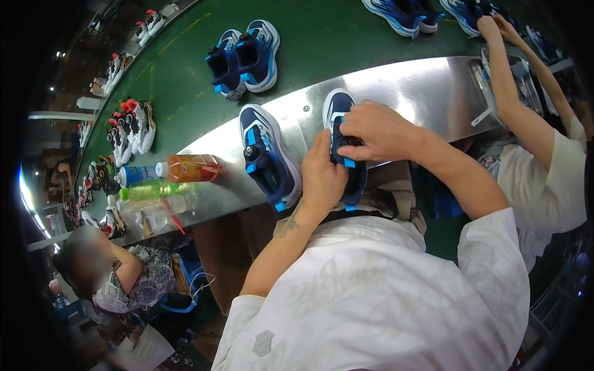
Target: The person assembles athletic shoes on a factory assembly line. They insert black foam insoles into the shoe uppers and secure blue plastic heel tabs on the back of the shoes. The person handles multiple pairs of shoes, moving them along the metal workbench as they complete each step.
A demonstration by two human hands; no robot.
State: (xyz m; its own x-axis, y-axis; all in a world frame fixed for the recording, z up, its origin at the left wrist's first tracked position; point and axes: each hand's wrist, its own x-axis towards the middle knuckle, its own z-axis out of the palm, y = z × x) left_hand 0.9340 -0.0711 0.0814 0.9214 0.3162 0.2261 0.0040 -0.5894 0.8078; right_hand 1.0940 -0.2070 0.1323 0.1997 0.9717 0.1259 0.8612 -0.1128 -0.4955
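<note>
While my left grip [325, 176] holds the navy sneaker [338, 103] by its left side, at the worktop [427, 89] near edge, my right grip [376, 132] pinches its throat; I'd keep the left firm against twisting.

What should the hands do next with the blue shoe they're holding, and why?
Maybe slide the shoe forward a little: its heel seems to stick out past the ledge, and the left hand and right hand are both on it.
</note>
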